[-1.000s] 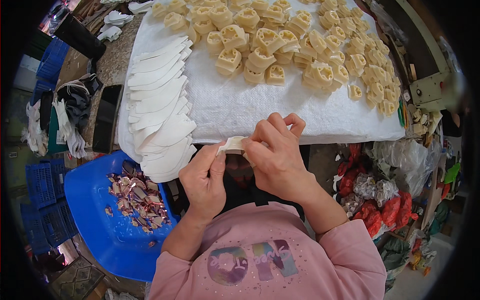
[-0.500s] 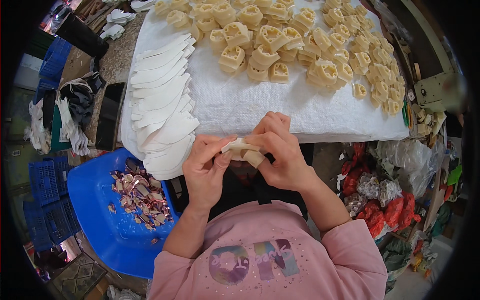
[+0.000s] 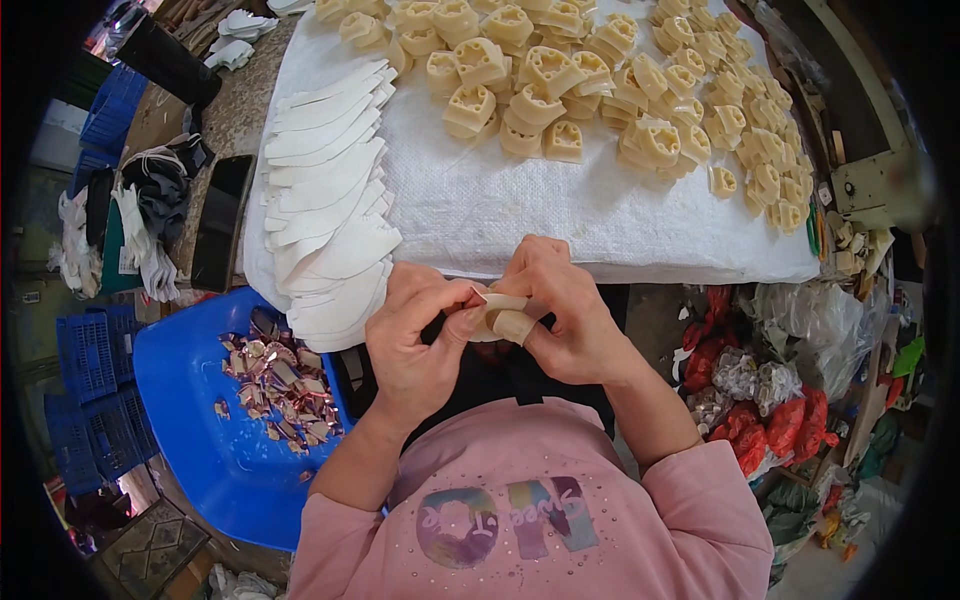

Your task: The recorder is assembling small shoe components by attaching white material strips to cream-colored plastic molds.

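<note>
Between my two hands, in front of my chest, is a cream-coloured moulded plastic piece with a pale strip along its upper edge. My left hand pinches its left end between thumb and forefinger. Curled round the right end is my right hand, its thumb below and fingers above. The fingers hide part of the piece. Beyond my left hand, a row of overlapping white curved flat pieces lies along the left side of the white woven cloth. Similar cream moulded pieces are heaped at the far side.
A blue plastic tub holding shiny reddish-brown scraps stands at my left. On the worktop lie a dark phone, a black cylinder and gloves. Red and clear plastic bags crowd the right side.
My left fingers have shifted slightly along the left end of the moulded piece, and the piece has turned a little in my hands. Both hands keep their hold.
</note>
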Demonstrator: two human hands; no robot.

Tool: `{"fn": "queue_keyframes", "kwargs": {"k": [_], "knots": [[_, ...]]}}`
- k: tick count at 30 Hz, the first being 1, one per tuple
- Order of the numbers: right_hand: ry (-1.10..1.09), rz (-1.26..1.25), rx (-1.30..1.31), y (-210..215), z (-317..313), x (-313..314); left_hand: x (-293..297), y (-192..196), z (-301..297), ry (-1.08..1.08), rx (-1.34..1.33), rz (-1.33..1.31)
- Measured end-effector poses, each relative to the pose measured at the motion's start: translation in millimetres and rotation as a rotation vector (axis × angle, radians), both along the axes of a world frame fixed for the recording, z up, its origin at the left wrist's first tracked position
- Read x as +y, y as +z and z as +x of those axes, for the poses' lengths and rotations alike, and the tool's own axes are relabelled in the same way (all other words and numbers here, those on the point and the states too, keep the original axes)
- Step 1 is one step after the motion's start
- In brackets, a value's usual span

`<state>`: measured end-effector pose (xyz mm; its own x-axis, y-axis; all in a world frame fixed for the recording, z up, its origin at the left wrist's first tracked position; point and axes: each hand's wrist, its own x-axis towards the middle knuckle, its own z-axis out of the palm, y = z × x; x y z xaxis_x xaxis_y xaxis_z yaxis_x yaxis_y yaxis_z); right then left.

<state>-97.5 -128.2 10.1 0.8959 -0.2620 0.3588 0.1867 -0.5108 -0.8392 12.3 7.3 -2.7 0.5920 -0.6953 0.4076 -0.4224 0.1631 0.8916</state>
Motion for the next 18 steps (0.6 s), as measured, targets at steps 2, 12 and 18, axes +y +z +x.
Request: {"fn": "queue_keyframes", "kwargs": {"k": [2,12,18], "knots": [[0.011,-0.043,0.019,-2,-1,1,-3,0,3,0.012,-0.116,0.010],[0.081,-0.046,0.022,-4,-1,6,-5,-4,3,-0.018,-0.148,0.067],[-0.082,-0.196,-0.230,-11,3,0,-4,6,4,0.107,-0.393,-0.114]]}}
